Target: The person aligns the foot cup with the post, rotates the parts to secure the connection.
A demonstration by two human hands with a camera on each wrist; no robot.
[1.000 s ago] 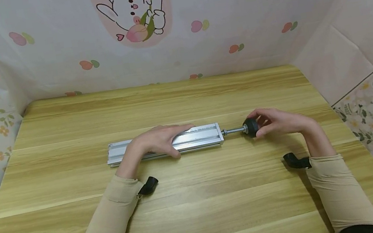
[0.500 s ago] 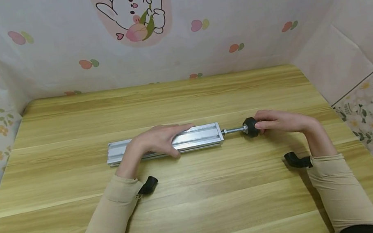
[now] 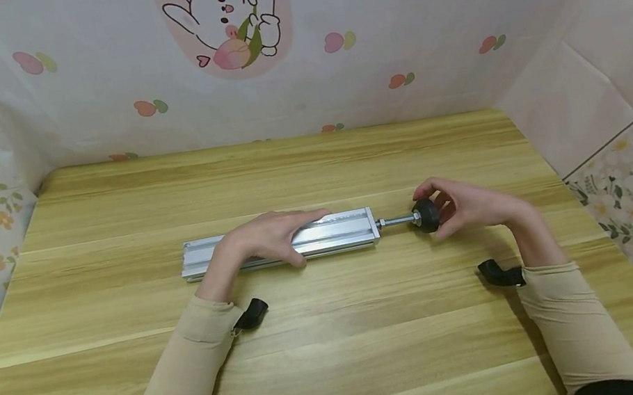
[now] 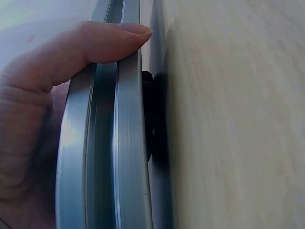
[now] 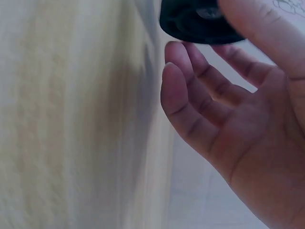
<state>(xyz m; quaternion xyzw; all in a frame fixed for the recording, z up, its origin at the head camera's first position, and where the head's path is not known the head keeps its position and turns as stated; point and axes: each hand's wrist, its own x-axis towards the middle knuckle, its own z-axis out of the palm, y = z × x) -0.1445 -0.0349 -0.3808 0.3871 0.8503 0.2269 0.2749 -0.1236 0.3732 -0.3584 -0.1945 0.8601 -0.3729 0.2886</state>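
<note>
Rail (image 3: pixel 335 233): lies mid-worktop (image 3: pixel 345 362), clamped flat under left hand (image 3: pixel 263 238).
Knob (image 3: pixel 425 215): right of rail; right hand (image 3: pixel 470 205) pinches it loosely.
Risk: fingertips may slip off; rail could twist.

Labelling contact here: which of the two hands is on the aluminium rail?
The left hand: it lies over the aluminium rail, thumb curled round its edge. The right hand holds the black knob instead.

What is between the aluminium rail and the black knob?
In the head view, a thin threaded metal rod spans from the end of the aluminium rail to the black knob, held by the right hand.
</note>
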